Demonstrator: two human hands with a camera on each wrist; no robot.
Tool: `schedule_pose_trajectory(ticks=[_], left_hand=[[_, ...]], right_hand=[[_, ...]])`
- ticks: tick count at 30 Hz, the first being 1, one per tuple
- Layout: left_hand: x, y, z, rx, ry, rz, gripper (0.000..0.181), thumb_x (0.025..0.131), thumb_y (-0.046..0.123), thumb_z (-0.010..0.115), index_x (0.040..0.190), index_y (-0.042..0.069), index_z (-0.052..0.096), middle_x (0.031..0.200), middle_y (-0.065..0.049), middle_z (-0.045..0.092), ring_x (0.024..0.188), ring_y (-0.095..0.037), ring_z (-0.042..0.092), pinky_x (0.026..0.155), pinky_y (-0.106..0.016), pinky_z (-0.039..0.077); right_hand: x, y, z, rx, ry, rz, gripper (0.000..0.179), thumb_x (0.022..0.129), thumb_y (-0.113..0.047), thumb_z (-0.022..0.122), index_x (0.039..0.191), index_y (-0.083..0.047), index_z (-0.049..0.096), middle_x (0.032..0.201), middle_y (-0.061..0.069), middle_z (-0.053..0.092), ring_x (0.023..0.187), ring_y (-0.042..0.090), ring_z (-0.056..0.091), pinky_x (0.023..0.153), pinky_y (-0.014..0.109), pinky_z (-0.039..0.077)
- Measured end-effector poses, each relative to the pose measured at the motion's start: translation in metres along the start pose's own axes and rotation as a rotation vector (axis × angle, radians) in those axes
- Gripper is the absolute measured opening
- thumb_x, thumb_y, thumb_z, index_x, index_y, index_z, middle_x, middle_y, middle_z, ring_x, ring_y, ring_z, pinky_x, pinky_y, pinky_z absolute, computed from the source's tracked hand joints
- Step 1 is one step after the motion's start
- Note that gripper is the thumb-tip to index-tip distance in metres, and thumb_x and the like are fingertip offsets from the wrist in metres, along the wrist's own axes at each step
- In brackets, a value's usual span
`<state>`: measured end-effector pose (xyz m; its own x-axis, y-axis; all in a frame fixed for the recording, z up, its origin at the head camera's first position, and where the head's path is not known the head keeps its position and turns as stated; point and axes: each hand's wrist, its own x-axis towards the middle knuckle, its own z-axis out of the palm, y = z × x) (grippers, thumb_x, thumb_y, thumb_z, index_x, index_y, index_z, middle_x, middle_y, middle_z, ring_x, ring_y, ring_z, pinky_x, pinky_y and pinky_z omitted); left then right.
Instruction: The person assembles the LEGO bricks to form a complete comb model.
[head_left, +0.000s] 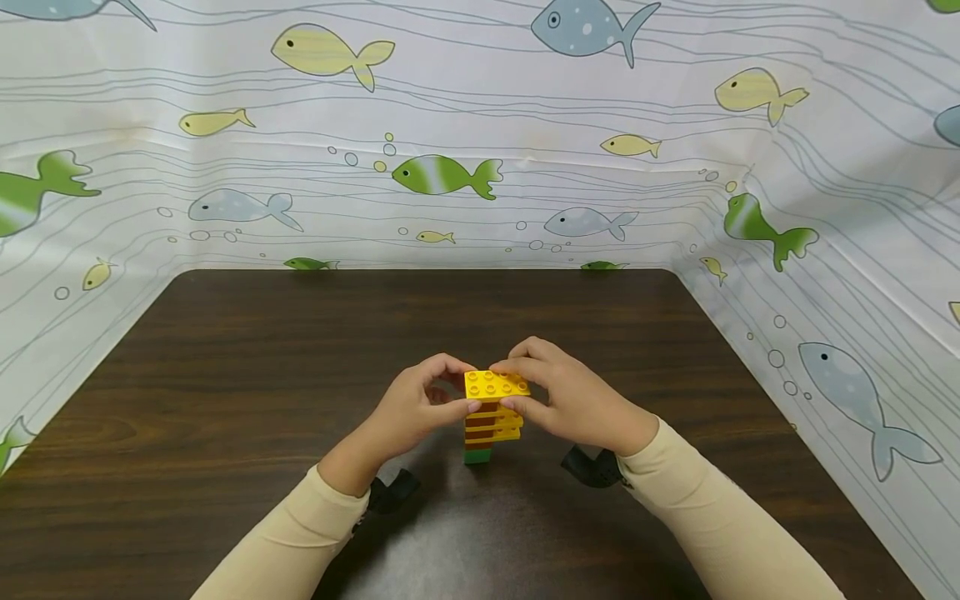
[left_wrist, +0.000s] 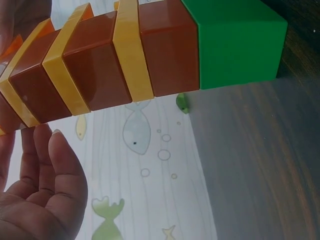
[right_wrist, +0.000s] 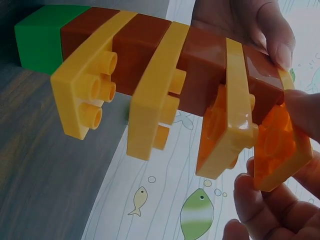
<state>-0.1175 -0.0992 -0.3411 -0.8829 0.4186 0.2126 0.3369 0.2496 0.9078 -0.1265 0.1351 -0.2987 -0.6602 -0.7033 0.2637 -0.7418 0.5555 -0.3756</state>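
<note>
A tower of toy building bricks stands upright on the dark table, with a green brick (head_left: 477, 457) at its base. Above the green, brown bricks (left_wrist: 169, 55) alternate with flat yellow plates (right_wrist: 154, 105) that jut out to the right, studs showing. A yellow plate (head_left: 497, 384) with two rows of studs lies across the top. My left hand (head_left: 420, 404) holds the tower's upper left end, thumb at the front, fingers behind. With thumb and fingers, my right hand (head_left: 573, 396) pinches the top plate's right end.
The dark wood-grain table (head_left: 225, 400) surrounds the tower. A fish-patterned white sheet (head_left: 480, 108) rises behind it and along both sides. Dark wrist cameras (head_left: 592, 467) hang under both forearms, close to the tabletop.
</note>
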Motion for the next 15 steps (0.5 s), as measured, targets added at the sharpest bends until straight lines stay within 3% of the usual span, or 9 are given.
schedule_pose_trajectory(ticks=[6, 15], left_hand=[[0.0006, 0.0000, 0.0001, -0.001, -0.002, 0.010, 0.028, 0.088, 0.012, 0.068, 0.112, 0.001, 0.058, 0.110, -0.011, 0.061, 0.095, -0.023, 0.056, 0.080, -0.040, 0.051], [0.0007, 0.0027, 0.0021, -0.011, 0.005, -0.028, 0.032, 0.087, 0.013, 0.068, 0.115, 0.004, 0.057, 0.107, -0.007, 0.059, 0.096, -0.023, 0.054, 0.084, -0.045, 0.049]], right_hand=[[-0.0011, 0.0004, 0.0005, 0.010, 0.007, -0.001, 0.040, 0.087, -0.018, 0.072, 0.124, -0.005, 0.063, 0.109, 0.002, 0.052, 0.092, 0.018, 0.051, 0.079, 0.029, 0.048], [-0.0030, 0.0022, 0.0019, 0.031, 0.010, 0.009, 0.042, 0.088, -0.019, 0.071, 0.127, -0.006, 0.061, 0.112, 0.002, 0.052, 0.090, 0.013, 0.049, 0.076, 0.025, 0.048]])
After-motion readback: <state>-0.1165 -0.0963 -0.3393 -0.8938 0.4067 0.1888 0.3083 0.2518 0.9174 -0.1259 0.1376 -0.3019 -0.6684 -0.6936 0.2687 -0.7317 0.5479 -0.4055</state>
